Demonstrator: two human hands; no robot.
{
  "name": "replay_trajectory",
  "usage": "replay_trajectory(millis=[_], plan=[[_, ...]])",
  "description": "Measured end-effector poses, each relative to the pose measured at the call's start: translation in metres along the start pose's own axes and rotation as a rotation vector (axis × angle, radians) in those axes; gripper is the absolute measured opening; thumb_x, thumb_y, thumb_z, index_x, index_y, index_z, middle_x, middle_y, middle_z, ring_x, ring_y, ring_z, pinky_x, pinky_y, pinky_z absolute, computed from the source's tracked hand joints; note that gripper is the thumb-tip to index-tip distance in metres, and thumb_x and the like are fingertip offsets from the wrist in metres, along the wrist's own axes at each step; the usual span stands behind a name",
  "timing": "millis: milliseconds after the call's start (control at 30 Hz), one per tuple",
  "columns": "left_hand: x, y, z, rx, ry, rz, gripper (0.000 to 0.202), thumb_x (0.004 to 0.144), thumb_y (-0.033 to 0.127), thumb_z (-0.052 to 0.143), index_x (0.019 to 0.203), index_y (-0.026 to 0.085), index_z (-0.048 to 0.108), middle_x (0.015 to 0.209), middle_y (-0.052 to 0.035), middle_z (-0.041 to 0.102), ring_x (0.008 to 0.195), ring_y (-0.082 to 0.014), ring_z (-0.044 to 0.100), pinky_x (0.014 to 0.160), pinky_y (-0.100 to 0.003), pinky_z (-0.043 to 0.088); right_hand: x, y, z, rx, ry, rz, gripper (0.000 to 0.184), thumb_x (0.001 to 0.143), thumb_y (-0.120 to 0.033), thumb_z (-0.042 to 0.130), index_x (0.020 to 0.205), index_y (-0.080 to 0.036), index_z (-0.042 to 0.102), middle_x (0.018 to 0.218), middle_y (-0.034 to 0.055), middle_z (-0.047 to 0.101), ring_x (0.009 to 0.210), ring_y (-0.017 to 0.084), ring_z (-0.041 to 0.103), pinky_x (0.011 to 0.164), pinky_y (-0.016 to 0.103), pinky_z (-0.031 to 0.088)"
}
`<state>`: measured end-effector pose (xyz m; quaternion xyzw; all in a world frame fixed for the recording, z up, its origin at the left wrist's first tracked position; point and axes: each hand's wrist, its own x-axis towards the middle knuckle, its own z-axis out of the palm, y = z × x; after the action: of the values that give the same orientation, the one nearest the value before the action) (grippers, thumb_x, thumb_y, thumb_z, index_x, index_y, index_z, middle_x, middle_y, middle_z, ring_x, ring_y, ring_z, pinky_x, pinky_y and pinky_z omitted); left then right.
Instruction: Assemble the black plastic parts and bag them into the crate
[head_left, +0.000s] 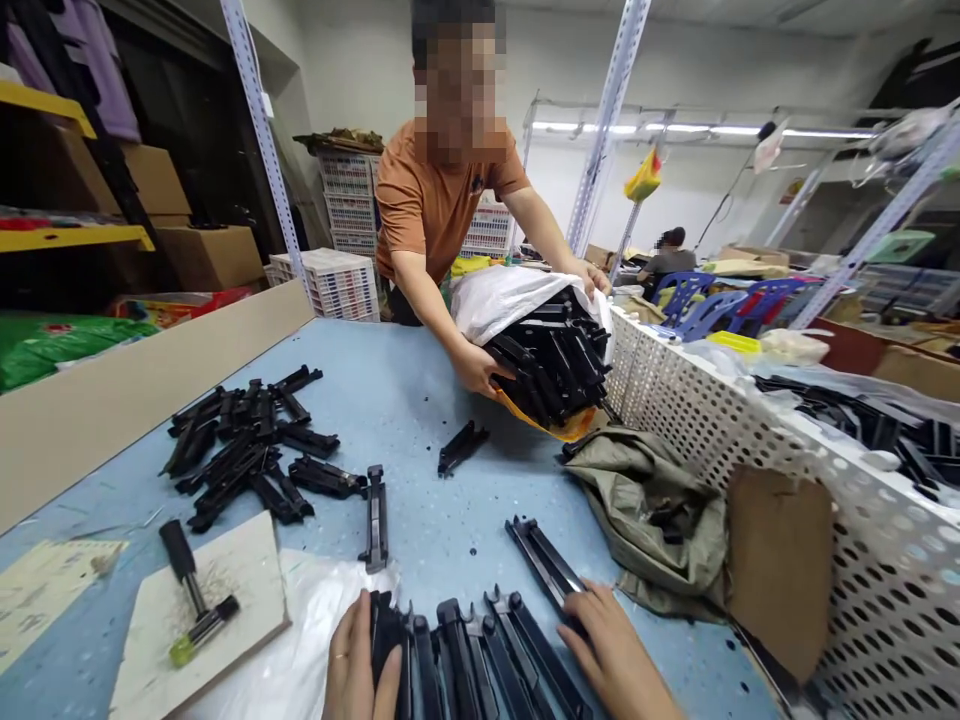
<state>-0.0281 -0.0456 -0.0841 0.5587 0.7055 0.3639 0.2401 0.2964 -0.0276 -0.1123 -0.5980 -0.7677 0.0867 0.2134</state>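
Note:
A fan of several long black plastic parts (480,655) lies on the blue table (420,400) at the near edge. My left hand (360,665) rests flat on the left side of this row, fingers stretched out. My right hand (611,650) lies on the right side, fingertips touching one black part (544,560) that points away. Across the table a person in an orange shirt (435,200) holds a white bag (510,295) full of black parts (555,360), tipped toward the table.
A heap of black parts (240,445) lies at the left, with single pieces (375,520) (461,445) nearby. A white board (202,610) carries two small tools. An olive cloth (652,510) and a white perforated crate (825,500) stand right. A cardboard wall (135,390) borders the left.

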Motion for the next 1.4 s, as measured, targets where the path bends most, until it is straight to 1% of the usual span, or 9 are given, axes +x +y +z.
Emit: replay_trajectory(millis=[133, 267, 533, 833, 967, 1067, 1200, 1300, 1400], plan=[[0.019, 0.033, -0.007, 0.132, -0.060, 0.333, 0.049, 0.091, 0.037, 0.038, 0.138, 0.022, 0.046, 0.142, -0.0139, 0.043, 0.135, -0.0323, 0.036, 0.108, -0.054, 0.035, -0.037, 0.004, -0.007, 0.052, 0.033, 0.041, 0.019, 0.088, -0.033, 0.051, 0.102, -0.030, 0.063, 0.105, 0.0074, 0.066, 0.121, 0.030, 0.052, 0.095, 0.047, 0.048], [0.032, 0.039, -0.011, 0.196, -0.130, 0.457, 0.043, 0.089, 0.037, 0.045, 0.128, 0.024, 0.057, 0.137, -0.0112, 0.051, 0.134, -0.0332, 0.036, 0.107, -0.057, 0.035, -0.041, 0.013, -0.006, 0.015, 0.130, 0.109, 0.024, 0.085, -0.033, 0.053, 0.108, -0.028, 0.060, 0.103, 0.0107, 0.062, 0.107, 0.031, 0.058, 0.088, 0.048, 0.050], [-0.024, -0.008, -0.002, 0.219, -0.095, 0.273, 0.054, 0.090, 0.042, 0.044, 0.141, 0.026, 0.041, 0.154, -0.0094, 0.030, 0.141, -0.0339, 0.026, 0.108, -0.053, 0.035, -0.040, 0.022, 0.000, 0.014, 0.256, 0.185, 0.028, 0.084, -0.040, 0.052, 0.106, -0.025, 0.060, 0.118, 0.0116, 0.058, 0.107, 0.030, 0.057, 0.090, 0.048, 0.047], [-0.019, 0.026, 0.052, 0.132, -0.229, 0.246, 0.050, 0.090, 0.036, 0.045, 0.139, 0.022, 0.044, 0.156, -0.0144, 0.023, 0.144, -0.0349, 0.015, 0.111, -0.061, 0.019, -0.021, 0.004, -0.018, 0.478, 0.260, 0.508, 0.035, 0.074, -0.049, 0.060, 0.093, -0.020, 0.066, 0.092, 0.0057, 0.069, 0.089, 0.026, 0.063, 0.081, 0.040, 0.048], [-0.019, 0.039, 0.038, -0.039, -0.203, 0.290, 0.049, 0.091, 0.036, 0.045, 0.138, 0.023, 0.044, 0.155, -0.0121, 0.025, 0.145, -0.0301, 0.013, 0.115, -0.058, 0.012, -0.029, -0.007, -0.035, 0.641, 0.279, 0.607, 0.039, 0.070, -0.051, 0.065, 0.091, -0.018, 0.067, 0.083, 0.0041, 0.069, 0.079, 0.024, 0.063, 0.074, 0.037, 0.049], [-0.021, 0.057, 0.030, -0.266, -0.293, 0.278, 0.046, 0.091, 0.041, 0.045, 0.134, 0.025, 0.049, 0.150, -0.0100, 0.035, 0.141, -0.0267, 0.025, 0.116, -0.051, 0.019, -0.030, -0.030, -0.043, 0.612, 0.360, 0.538, 0.038, 0.070, -0.049, 0.068, 0.093, -0.019, 0.066, 0.100, 0.0085, 0.069, 0.096, 0.027, 0.062, 0.087, 0.041, 0.047], [-0.016, 0.084, 0.046, -0.732, -0.535, 0.080, 0.058, 0.087, 0.050, 0.052, 0.139, 0.025, 0.042, 0.143, -0.0114, 0.045, 0.132, -0.0259, 0.043, 0.112, -0.045, 0.029, -0.019, -0.075, -0.035, 0.709, 0.338, 0.361, 0.034, 0.077, -0.047, 0.065, 0.099, -0.021, 0.060, 0.119, 0.0113, 0.063, 0.112, 0.027, 0.057, 0.095, 0.041, 0.046], [-0.004, 0.095, 0.061, -1.068, -0.568, -0.097, 0.066, 0.085, 0.057, 0.052, 0.140, 0.023, 0.036, 0.130, -0.0127, 0.057, 0.117, -0.0246, 0.057, 0.103, -0.041, 0.042, -0.005, -0.097, -0.023, 0.729, 0.186, 0.204, 0.030, 0.083, -0.045, 0.060, 0.104, -0.023, 0.058, 0.116, 0.0082, 0.064, 0.110, 0.024, 0.059, 0.094, 0.038, 0.046], [0.005, 0.097, 0.056, -1.138, -0.586, -0.184, 0.067, 0.083, 0.054, 0.058, 0.138, 0.024, 0.037, 0.111, -0.0086, 0.066, 0.099, -0.0220, 0.065, 0.090, -0.037, 0.050, 0.014, -0.098, -0.023, 0.643, 0.144, 0.158, 0.027, 0.093, -0.043, 0.044, 0.106, -0.023, 0.057, 0.101, 0.0062, 0.067, 0.096, 0.022, 0.063, 0.086, 0.037, 0.049]])
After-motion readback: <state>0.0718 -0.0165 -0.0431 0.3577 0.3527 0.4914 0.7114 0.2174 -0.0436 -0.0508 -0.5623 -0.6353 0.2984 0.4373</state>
